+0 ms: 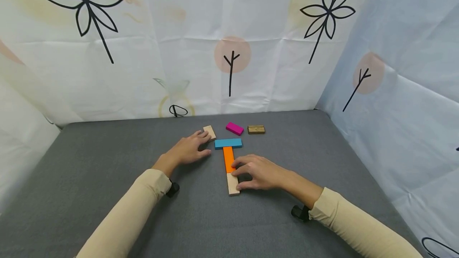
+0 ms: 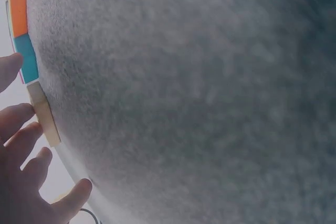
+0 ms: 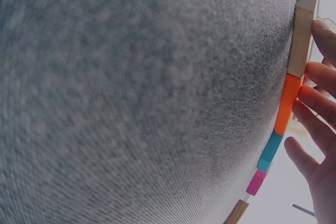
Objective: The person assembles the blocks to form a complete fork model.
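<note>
Flat blocks form a T on the cloth: a blue block (image 1: pixel 228 143) lies crosswise, an orange block (image 1: pixel 228 158) runs from it toward me, and a pale wooden block (image 1: pixel 233 186) continues the line. My right hand (image 1: pixel 259 172) rests fingertips at the junction of the orange and pale blocks, its thumb by the pale one's right edge. Its fingers look fairly straight in the right wrist view. Left of the blue block, my left hand (image 1: pixel 188 149) reaches its spread fingers to another pale wooden block (image 1: pixel 210 133). Fingertips touch or nearly touch that block (image 2: pixel 44 114) in the left wrist view.
Behind the blue block lie a magenta block (image 1: pixel 234 128) and a dark brown wooden block (image 1: pixel 256 129). Grey cloth (image 1: pixel 107 178) covers the table. White printed fabric (image 1: pixel 186 51) hangs along its back, and a similar sheet (image 1: pixel 412 130) hangs at the right.
</note>
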The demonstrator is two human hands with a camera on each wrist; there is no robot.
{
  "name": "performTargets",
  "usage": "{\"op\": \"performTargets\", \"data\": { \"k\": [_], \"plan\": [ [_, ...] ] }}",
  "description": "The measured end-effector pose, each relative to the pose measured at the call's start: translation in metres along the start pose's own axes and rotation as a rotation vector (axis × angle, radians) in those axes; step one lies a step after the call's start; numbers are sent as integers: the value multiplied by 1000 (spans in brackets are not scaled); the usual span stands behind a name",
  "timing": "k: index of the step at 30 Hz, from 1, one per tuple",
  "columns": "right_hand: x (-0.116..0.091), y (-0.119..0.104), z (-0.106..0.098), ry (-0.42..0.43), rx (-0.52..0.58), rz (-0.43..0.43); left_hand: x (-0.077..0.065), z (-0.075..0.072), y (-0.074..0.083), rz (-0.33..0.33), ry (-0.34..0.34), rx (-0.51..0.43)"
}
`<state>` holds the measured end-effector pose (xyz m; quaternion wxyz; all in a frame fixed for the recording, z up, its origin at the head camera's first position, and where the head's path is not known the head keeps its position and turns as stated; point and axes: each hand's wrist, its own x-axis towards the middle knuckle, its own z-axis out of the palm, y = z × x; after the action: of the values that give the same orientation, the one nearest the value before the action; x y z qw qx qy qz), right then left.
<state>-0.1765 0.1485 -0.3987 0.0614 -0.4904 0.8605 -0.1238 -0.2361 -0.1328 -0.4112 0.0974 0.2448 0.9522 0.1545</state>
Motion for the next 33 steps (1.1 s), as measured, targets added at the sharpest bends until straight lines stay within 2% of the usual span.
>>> {"op": "performTargets", "data": {
  "k": [21,33],
  "plan": [
    [0,2,1,28,7,-21,8,4,2,30,41,-62],
    [-1,1,1,24,16,-14,8,5,0,80,53,-74]
  ]
}}
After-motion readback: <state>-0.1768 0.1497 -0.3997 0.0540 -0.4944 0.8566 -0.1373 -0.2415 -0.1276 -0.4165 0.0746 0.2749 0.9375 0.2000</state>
